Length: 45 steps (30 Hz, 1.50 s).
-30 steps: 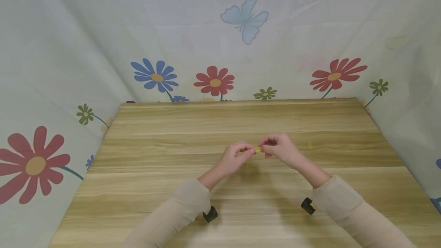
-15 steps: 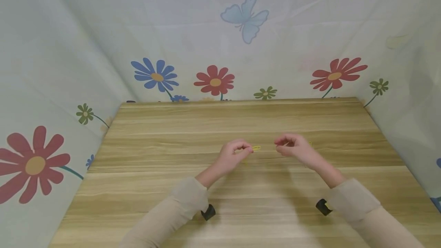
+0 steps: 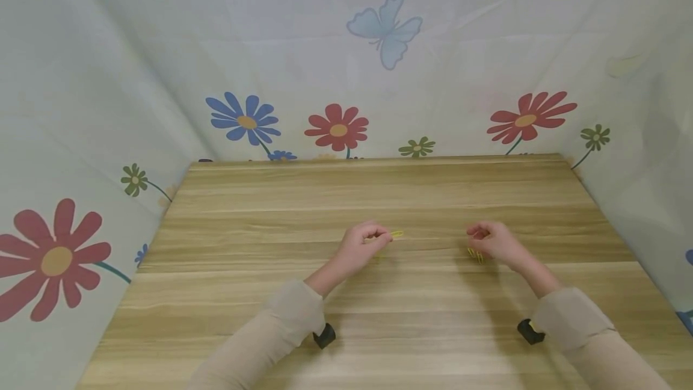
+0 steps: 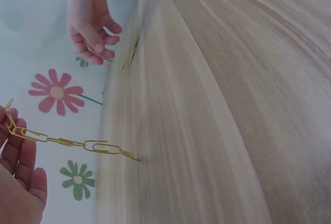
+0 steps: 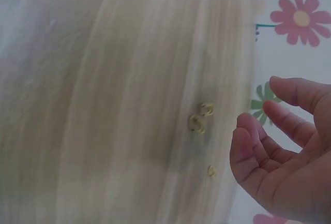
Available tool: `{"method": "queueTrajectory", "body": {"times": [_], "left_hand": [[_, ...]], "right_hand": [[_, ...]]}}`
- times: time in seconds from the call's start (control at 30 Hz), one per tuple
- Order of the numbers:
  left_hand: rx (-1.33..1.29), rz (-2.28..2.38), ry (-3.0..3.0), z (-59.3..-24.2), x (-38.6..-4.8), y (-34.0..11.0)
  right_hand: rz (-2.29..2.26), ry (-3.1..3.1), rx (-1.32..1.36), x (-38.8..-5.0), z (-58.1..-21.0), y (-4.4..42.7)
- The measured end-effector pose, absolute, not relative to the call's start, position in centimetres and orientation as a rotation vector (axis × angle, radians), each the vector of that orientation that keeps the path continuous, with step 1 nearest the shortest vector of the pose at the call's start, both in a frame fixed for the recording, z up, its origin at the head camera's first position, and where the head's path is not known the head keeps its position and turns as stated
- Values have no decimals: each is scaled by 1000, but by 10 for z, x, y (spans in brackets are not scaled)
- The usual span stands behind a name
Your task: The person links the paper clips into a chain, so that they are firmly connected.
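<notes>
My left hand (image 3: 357, 250) pinches the end of a chain of linked yellow paper clips (image 4: 95, 145). In the left wrist view, the chain runs from the fingertips down to the wooden table (image 4: 207, 146), one clip standing out beyond the fingers in the head view. Over to the right, my right hand (image 3: 498, 243) is above several loose yellow paper clips (image 3: 476, 255), partly covering them in the head view. Its fingers (image 5: 247, 141) are loosely bent with nothing between them, as the right wrist view shows. There, the loose clips (image 5: 196, 124) lie on the tabletop, apart from the hand.
A white curtain (image 3: 292, 35) with printed flowers and a butterfly stands behind the table and along both sides. Black wrist mounts (image 3: 325, 336) sit at both beige sleeve cuffs (image 3: 575, 318), low over the tabletop.
My right hand was touching the clip at my left fingertips; it has let go and moved right, over the loose clips. My left hand has shifted slightly left, holding the chain.
</notes>
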<state>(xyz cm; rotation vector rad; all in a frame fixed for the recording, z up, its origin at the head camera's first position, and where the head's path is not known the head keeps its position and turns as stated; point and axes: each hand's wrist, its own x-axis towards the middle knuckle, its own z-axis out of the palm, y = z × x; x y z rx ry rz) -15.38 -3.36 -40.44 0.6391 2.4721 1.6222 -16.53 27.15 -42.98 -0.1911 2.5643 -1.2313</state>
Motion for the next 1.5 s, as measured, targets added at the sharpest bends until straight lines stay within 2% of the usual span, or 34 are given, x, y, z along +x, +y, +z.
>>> {"method": "queueTrajectory", "body": {"times": [0.1, 0.6, 0.83, 1.0, 1.27, 1.5], "left_hand": [[634, 1596, 2491, -398, -149, -34], [646, 1583, 2512, -409, -150, -36], [643, 1609, 2507, -444, -164, -36], [656, 1614, 2512, -449, -166, -37], [684, 1606, 2510, -448, -165, -37], [687, 1580, 2533, -448, -165, -37]], "right_hand": [[-1155, 2631, -189, -165, -436, 278], [-948, 2729, -119, -156, -461, 292], [-904, 2748, -86, -152, -459, 289], [-844, 2806, -92, -151, -462, 287], [-946, 2844, -62, -150, -464, 286], [-1178, 2727, 1, -153, -445, 276]]}}
